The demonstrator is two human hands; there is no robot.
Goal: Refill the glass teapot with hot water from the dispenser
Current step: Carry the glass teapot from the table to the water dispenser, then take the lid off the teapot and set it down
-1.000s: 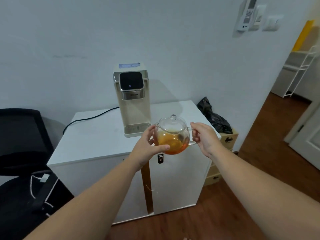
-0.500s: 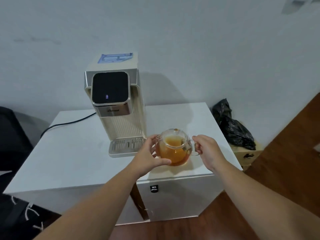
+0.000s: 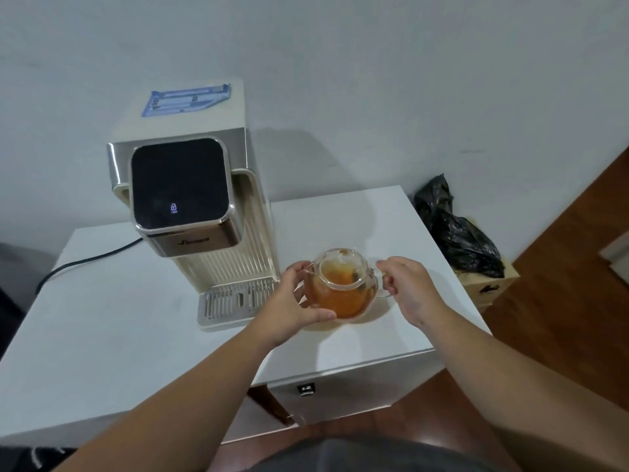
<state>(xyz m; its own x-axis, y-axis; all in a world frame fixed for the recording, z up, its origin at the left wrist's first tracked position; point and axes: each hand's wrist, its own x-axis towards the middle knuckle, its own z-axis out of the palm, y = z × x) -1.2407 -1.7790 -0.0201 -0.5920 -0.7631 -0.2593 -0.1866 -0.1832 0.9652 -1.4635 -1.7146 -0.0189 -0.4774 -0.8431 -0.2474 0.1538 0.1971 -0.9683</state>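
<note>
A round glass teapot (image 3: 342, 287) with amber tea and a glass lid rests on or just above the white cabinet top (image 3: 112, 321), right of the dispenser's drip tray (image 3: 231, 303). My left hand (image 3: 289, 306) cups the pot's left side, and my right hand (image 3: 406, 287) pinches its glass handle. The cream and silver water dispenser (image 3: 194, 206) stands upright behind the tray; a small lock icon glows on its black panel.
A black power cord (image 3: 85, 258) runs left from the dispenser across the cabinet top. A black plastic bag (image 3: 456, 233) lies on a cardboard box (image 3: 490, 284) right of the cabinet. Wooden floor lies to the right and below.
I have come closer to the cabinet. The teapot, held in both hands, has come down from mid-air to the cabinet top beside the drip tray.
</note>
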